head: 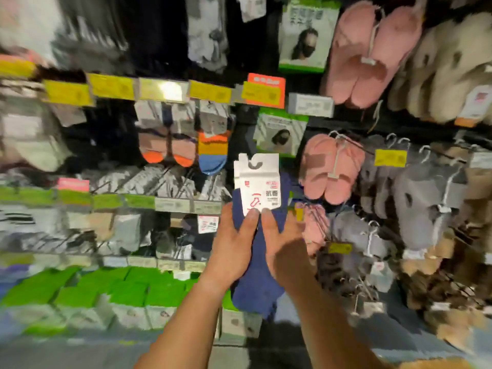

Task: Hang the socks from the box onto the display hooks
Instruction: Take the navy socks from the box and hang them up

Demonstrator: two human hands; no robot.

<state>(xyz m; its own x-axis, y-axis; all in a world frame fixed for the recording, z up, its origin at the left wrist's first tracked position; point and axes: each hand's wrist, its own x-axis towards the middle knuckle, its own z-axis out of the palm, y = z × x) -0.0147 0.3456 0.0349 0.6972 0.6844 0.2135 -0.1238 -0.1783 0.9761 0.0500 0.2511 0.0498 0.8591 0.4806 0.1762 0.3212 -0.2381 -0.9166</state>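
I hold a pack of navy blue socks upright in front of the display wall, with both hands on it. Its white card header carries red and black print and a hook-shaped cut-out at the top. My left hand grips the pack's left side, thumb on the card's lower edge. My right hand grips the right side, fingers reaching up to the card. Behind the pack hang more navy socks with a similar card. Display hooks themselves are blurred; the box is not in view.
Rows of hanging socks with yellow price tags fill the left. Face-mask packs hang above the held pack. Pink slippers and grey slippers hang on the right. Green and white boxes line the bottom shelf.
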